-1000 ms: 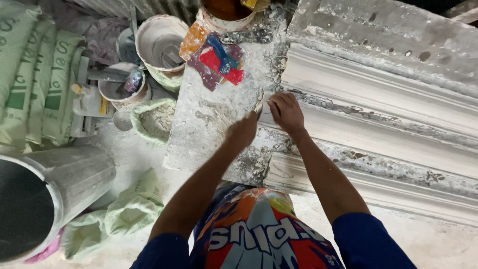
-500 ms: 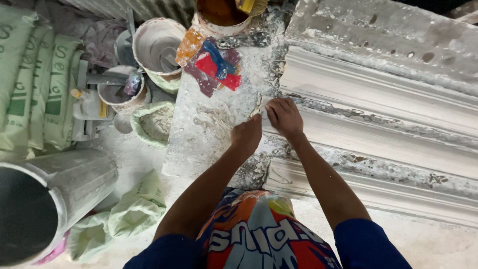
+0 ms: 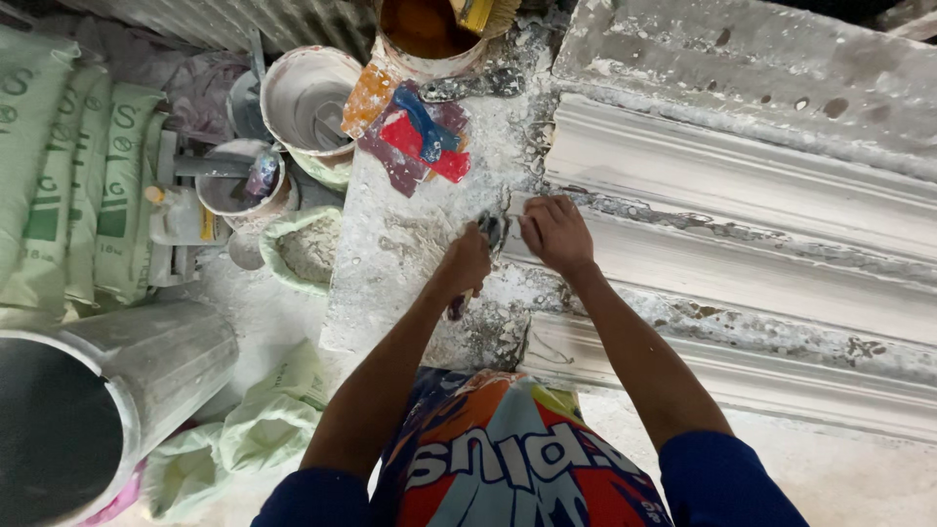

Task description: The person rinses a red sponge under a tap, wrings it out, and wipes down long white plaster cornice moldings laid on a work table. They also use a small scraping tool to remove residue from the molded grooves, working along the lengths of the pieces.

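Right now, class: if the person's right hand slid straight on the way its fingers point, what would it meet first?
The right hand points up and left along the white moulding; it would probably meet the plaster-crusted slab first, then the coloured scrapers, though depth is unclear.

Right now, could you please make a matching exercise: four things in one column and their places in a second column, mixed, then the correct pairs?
Things:
1. left hand
2. right hand
3. coloured scrapers
4. green sacks

Places:
A. stacked at the far left
B. pressed on the white moulding's end
C. around a small dark tool
D. on the plaster-covered board, near a bucket

Pairs: 1-C, 2-B, 3-D, 4-A
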A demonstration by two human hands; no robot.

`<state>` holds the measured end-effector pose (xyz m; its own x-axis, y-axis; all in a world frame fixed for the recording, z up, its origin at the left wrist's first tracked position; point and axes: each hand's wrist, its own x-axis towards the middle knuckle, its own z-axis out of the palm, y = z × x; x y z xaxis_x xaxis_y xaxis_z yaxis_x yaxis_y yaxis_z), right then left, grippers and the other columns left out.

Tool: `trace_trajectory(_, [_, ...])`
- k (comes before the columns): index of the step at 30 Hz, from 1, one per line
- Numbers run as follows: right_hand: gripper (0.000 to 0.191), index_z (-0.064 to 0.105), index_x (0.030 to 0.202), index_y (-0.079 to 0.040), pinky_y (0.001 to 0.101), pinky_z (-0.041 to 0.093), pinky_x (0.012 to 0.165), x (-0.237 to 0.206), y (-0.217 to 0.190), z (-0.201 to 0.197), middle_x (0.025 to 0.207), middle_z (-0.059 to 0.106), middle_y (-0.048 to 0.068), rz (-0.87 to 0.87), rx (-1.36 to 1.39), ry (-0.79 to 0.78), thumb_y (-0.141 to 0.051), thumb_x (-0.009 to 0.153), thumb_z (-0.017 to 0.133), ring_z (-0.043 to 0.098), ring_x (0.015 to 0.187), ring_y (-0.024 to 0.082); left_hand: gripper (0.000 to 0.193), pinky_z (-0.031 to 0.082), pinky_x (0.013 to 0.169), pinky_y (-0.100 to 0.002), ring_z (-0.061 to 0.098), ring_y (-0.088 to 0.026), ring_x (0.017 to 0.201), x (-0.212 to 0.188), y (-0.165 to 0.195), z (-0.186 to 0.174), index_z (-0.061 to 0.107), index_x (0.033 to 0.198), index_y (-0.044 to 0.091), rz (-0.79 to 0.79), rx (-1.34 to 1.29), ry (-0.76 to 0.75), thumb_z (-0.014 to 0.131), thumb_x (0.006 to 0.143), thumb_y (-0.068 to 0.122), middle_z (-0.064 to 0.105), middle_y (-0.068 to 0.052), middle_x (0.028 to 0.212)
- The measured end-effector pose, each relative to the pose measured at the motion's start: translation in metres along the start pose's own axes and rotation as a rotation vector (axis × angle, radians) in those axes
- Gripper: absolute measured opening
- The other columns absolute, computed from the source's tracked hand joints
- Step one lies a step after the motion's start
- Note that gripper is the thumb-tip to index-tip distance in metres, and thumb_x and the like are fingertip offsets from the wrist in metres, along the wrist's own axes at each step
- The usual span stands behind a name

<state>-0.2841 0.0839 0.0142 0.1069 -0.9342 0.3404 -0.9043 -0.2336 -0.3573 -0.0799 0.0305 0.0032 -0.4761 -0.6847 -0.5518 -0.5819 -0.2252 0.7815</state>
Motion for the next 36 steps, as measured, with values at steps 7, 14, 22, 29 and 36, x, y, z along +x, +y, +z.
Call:
trace_trajectory(7, [0.022,0.059,0.084,-0.007,0.0448,0.050,0.090,-0.005,0.003,-0.004,0.101,0.064,0.009,-0.104,0.050,0.007,-0.021,0.096,0.071,0.062,0.097,0.028,0.050,0.053,0.054,-0.056,0.067,-0.043,0.061,-0.025,-0.046,0.035,0.043,0.137,-0.008,0.386,0.563,0.283,0.056,0.099,0.022,0.068,-0.026,0.074])
trace_trajectory(14, [0.022,0.056,0.079,-0.004,0.0360,0.057,0.079,-0.011,0.003,-0.011,0.102,0.063,0.012,0.055,0.330,0.120,-0.010,0.096,0.069,0.066,0.097,0.027,0.052,0.056,0.050,-0.048,0.070,-0.034,0.063,-0.039,-0.038,0.033,0.045,0.139,-0.005,0.495,0.796,0.379,0.056,0.095,0.018,0.068,-0.017,0.085])
trace_trajectory(22, [0.020,0.057,0.073,-0.005,0.0331,0.061,0.077,-0.010,0.008,-0.011,0.119,0.071,0.009,0.069,0.371,0.077,-0.006,0.092,0.064,0.072,0.109,0.024,0.028,0.059,0.063,-0.053,0.075,-0.039,0.076,-0.016,0.008,0.031,0.052,0.122,-0.001,0.182,0.716,0.036,0.047,0.100,0.015,0.072,-0.020,0.092])
trace_trajectory(29, [0.005,0.063,0.078,-0.007,0.0344,0.062,0.085,-0.007,0.007,-0.012,0.118,0.072,0.007,0.069,0.331,0.043,-0.006,0.082,0.064,0.072,0.108,0.023,0.035,0.062,0.066,-0.052,0.077,-0.039,0.083,0.076,0.027,0.007,0.056,0.120,-0.010,0.047,0.776,-0.401,0.051,0.093,0.011,0.074,-0.029,0.097])
trace_trajectory(36, [0.004,0.063,0.079,-0.007,0.0380,0.061,0.084,-0.007,0.004,-0.017,0.116,0.071,0.010,0.062,0.309,0.076,-0.008,0.080,0.066,0.071,0.108,0.029,0.039,0.059,0.074,-0.057,0.075,-0.043,0.088,0.078,0.029,-0.011,0.055,0.125,-0.010,0.090,0.768,-0.376,0.047,0.097,0.016,0.073,-0.031,0.098])
